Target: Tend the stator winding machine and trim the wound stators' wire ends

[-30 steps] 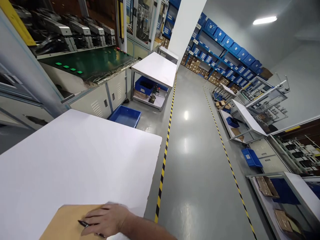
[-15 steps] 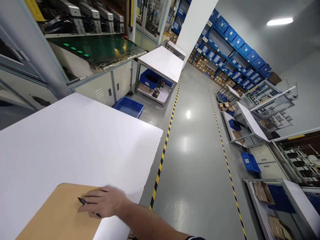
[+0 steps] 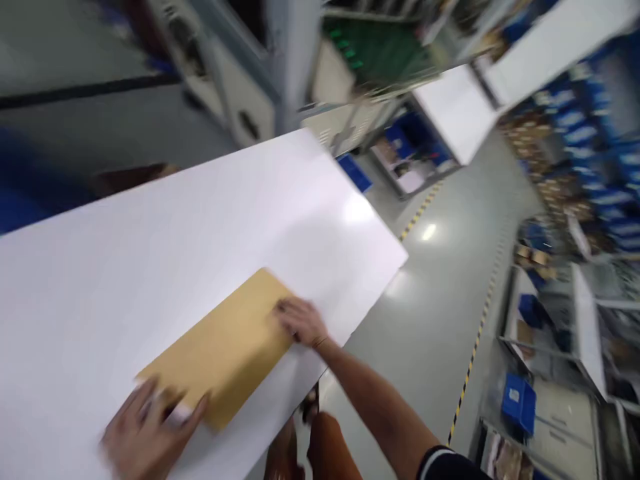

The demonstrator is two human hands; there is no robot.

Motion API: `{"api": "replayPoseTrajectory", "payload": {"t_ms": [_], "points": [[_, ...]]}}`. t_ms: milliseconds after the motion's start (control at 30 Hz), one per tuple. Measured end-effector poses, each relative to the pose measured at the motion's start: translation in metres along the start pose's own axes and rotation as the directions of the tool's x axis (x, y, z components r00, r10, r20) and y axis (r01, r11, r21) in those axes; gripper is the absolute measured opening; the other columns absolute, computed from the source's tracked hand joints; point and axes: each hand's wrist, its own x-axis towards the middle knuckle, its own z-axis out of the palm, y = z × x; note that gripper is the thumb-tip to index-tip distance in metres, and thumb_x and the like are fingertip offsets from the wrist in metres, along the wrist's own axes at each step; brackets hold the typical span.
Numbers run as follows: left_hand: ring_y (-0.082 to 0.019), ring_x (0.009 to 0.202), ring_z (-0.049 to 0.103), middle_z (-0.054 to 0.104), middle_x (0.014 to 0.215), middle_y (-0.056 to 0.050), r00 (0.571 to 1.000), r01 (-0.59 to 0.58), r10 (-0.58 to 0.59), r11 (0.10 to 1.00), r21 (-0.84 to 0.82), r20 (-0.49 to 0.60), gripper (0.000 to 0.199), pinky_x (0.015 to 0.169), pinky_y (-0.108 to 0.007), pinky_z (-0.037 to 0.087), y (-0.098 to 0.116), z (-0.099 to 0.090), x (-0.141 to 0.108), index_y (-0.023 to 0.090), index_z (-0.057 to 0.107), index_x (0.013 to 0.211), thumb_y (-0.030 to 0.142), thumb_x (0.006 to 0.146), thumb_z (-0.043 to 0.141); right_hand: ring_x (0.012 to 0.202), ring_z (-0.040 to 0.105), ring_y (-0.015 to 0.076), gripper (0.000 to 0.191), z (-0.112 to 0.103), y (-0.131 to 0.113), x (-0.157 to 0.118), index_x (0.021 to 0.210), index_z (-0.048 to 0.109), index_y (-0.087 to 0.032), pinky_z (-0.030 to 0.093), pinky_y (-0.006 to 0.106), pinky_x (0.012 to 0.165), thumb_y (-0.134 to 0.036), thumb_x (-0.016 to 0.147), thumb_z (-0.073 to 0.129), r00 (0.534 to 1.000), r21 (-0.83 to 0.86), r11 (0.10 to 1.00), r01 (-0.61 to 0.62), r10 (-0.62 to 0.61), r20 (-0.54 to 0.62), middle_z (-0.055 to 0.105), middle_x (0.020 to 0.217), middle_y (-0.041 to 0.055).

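Observation:
A flat brown kraft envelope or folder (image 3: 235,340) lies slantwise on the white tabletop (image 3: 165,260). At its far right end, my right hand (image 3: 303,321) rests on the edge. Dark ends of a slim black pen show at its fingers, though motion smears them. My left hand (image 3: 150,430) is over the near left end, blurred, its thumb and fingers spread apart. Whether those fingertips touch the brown sheet I cannot tell. A small white patch shows between the left thumb and fingers; its nature is unclear.
Beyond the table's right edge runs a grey floor with yellow-black tape (image 3: 470,373). A blue bin (image 3: 354,172) sits on the floor past the far corner. Another white table (image 3: 457,110) and a machine with a green bed (image 3: 385,57) stand farther off.
The view has swung left and down, with blur. My left hand has come into view at the near end of the brown sheet. My right hand remains at its far end.

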Motion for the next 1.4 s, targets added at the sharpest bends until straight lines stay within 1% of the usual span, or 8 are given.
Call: {"api": "replayPoseTrajectory", "payload": {"t_ms": [100, 200, 300, 367, 533, 700, 867, 1400], "points": [[-0.046, 0.165, 0.051, 0.062, 0.175, -0.012, 0.965, 0.255, -0.262, 0.953, 0.166, 0.023, 0.050, 0.127, -0.066, 0.051, -0.046, -0.059, -0.124, 0.028, 0.072, 0.114, 0.071, 0.094, 0.086, 0.135, 0.085, 0.0312, 0.033, 0.006, 0.011, -0.010, 0.133, 0.084, -0.028, 0.068, 0.048, 0.109, -0.037, 0.117, 0.057, 1.000, 0.163, 0.987, 0.001, 0.002, -0.023, 0.091, 0.132, 0.0118], [-0.047, 0.165, 0.051, 0.064, 0.174, -0.011, 0.889, 0.442, -0.458, 0.851, 0.282, -0.009, 0.053, 0.124, -0.067, 0.051, -0.061, -0.099, -0.240, 0.028, 0.067, 0.106, 0.073, 0.088, 0.088, 0.124, 0.088, 0.0328, 0.038, 0.010, 0.020, -0.017, 0.136, 0.084, -0.024, 0.070, 0.050, 0.103, -0.039, 0.117, 0.056, 0.996, 0.249, 0.968, 0.009, 0.012, -0.085, 0.092, 0.125, 0.0164], [-0.043, 0.153, 0.063, 0.072, 0.165, -0.012, 0.868, 0.487, -0.485, 0.787, 0.378, -0.110, 0.051, 0.117, -0.062, 0.054, -0.059, -0.109, -0.321, 0.028, 0.063, 0.104, 0.070, 0.090, 0.089, 0.114, 0.090, 0.0345, 0.045, 0.011, 0.012, -0.017, 0.155, 0.073, -0.021, 0.072, 0.052, 0.095, -0.033, 0.118, 0.051, 0.984, 0.279, 0.960, -0.027, 0.075, -0.161, 0.091, 0.124, 0.0185], [-0.041, 0.147, 0.069, 0.076, 0.160, -0.011, 0.882, 0.467, -0.445, 0.777, 0.423, -0.156, 0.050, 0.113, -0.059, 0.056, -0.057, -0.105, -0.348, 0.029, 0.061, 0.104, 0.069, 0.092, 0.089, 0.113, 0.091, 0.0342, 0.048, 0.017, -0.007, -0.008, 0.164, 0.062, -0.021, 0.073, 0.052, 0.093, -0.033, 0.119, 0.051, 0.977, 0.364, 0.929, -0.062, 0.132, -0.169, 0.091, 0.124, 0.0172], [-0.039, 0.153, 0.066, 0.073, 0.166, -0.009, 0.851, 0.511, -0.508, 0.740, 0.437, -0.135, 0.032, 0.122, -0.059, 0.054, -0.058, -0.094, -0.359, 0.028, 0.067, 0.108, 0.056, 0.101, 0.080, 0.100, 0.093, 0.0290, 0.032, 0.052, -0.078, 0.048, 0.139, 0.070, -0.026, 0.075, 0.043, 0.080, -0.045, 0.123, 0.049, 0.998, 0.711, 0.703, -0.023, 0.063, -0.030, 0.093, 0.110, 0.0089], [-0.035, 0.155, 0.066, 0.074, 0.164, -0.008, 0.866, 0.488, -0.476, 0.743, 0.457, -0.152, 0.018, 0.125, -0.053, 0.055, -0.058, -0.096, -0.351, 0.026, 0.072, 0.114, 0.042, 0.106, 0.069, 0.089, 0.090, 0.0181, 0.011, 0.089, -0.126, 0.098, 0.115, 0.074, -0.027, 0.074, 0.033, 0.078, -0.034, 0.115, 0.066, 0.987, 0.738, 0.669, -0.086, -0.045, 0.155, 0.091, 0.100, -0.0001], [-0.035, 0.156, 0.066, 0.073, 0.165, -0.009, 0.864, 0.495, -0.479, 0.756, 0.428, -0.153, 0.018, 0.127, -0.052, 0.056, -0.056, -0.098, -0.349, 0.025, 0.074, 0.114, 0.041, 0.107, 0.067, 0.058, 0.070, 0.0109, 0.021, 0.107, -0.133, 0.108, 0.094, 0.067, -0.027, 0.060, 0.027, 0.057, -0.037, 0.103, 0.082, 0.986, 0.716, 0.691, -0.101, -0.028, 0.165, 0.075, 0.076, -0.0070], [-0.038, 0.156, 0.065, 0.071, 0.168, -0.011, 0.853, 0.513, -0.503, 0.756, 0.405, -0.141, 0.021, 0.125, -0.055, 0.058, -0.057, -0.096, -0.349, 0.023, 0.078, 0.120, 0.037, 0.105, 0.070, 0.052, 0.048, 0.0074, 0.027, 0.111, -0.147, 0.105, 0.081, 0.058, -0.026, 0.046, 0.023, 0.052, -0.029, 0.099, 0.079, 0.998, 0.613, 0.790, -0.024, -0.014, 0.057, 0.055, 0.065, -0.0104]]}}
